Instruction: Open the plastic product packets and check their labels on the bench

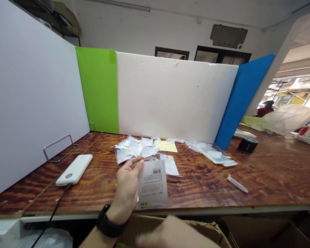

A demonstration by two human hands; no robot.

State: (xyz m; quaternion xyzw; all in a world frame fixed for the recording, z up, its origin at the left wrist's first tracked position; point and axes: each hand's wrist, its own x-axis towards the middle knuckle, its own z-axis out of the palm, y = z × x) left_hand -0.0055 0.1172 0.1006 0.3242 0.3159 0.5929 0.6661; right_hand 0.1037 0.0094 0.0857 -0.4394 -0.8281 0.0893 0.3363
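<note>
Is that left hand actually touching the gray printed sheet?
Touching. The head view shows the left hand gripping the gray printed sheet near its upper left corner, the thumb pressed over its edge.

Packets (131, 148) on table (196, 194), power bank (76, 169) left, plastic piece (237, 184) right, box (142, 223) below

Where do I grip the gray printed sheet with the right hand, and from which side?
Probably the free right edge of the gray printed sheet, pinched front to back, bringing the right hand in from the right: the left hand holds its upper left edge, leaving that side open, and its flat face shows.
</note>
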